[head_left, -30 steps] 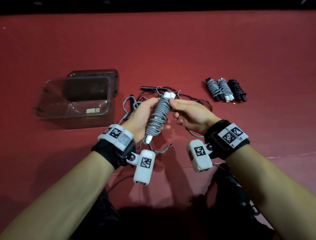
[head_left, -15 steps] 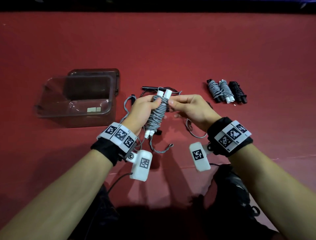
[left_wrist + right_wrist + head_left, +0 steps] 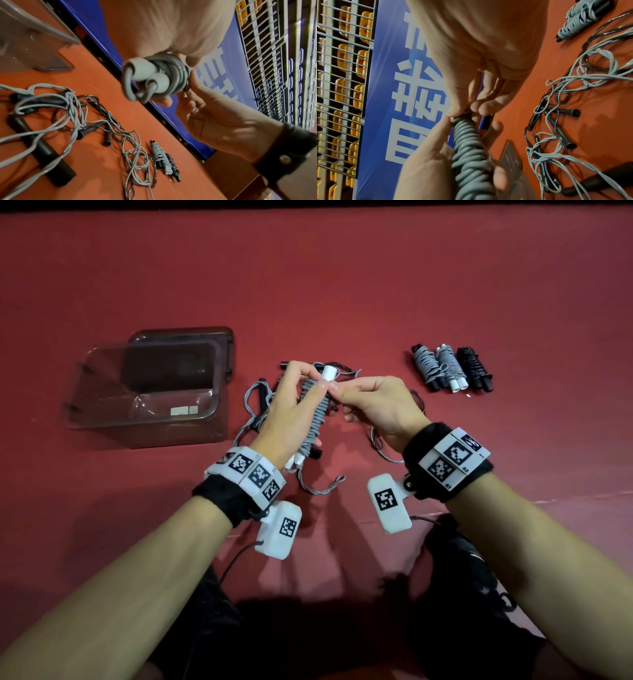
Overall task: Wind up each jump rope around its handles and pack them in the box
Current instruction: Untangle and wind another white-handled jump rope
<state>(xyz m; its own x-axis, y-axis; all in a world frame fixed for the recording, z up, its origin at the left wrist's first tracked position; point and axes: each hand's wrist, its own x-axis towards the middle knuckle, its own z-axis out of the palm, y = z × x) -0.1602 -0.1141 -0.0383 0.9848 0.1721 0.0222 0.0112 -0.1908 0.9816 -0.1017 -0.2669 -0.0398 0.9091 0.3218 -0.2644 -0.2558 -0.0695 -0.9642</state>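
My left hand [image 3: 301, 381] grips a grey jump rope [image 3: 317, 412] wound around its white handles and holds it upright above the table. My right hand [image 3: 339, 392] pinches the rope at the bundle's top end, just below a white handle tip. In the right wrist view its fingertips [image 3: 462, 112] press on the top coil of the grey jump rope [image 3: 471, 155]. A short loose loop hangs under the bundle. The left wrist view shows the handle ends of the grey jump rope [image 3: 147, 79]. The clear box [image 3: 102, 422] stands open at the left.
Three wound ropes [image 3: 452, 368] lie side by side at the right. A tangle of loose grey and black ropes [image 3: 255, 405] with black handles lies under my hands. The box lid [image 3: 226, 344] lies behind the box. The table is red.
Both hands have moved up the bundle to its top end, and the bundle stands more upright. My right hand's pinch now sits by the white handle tip.
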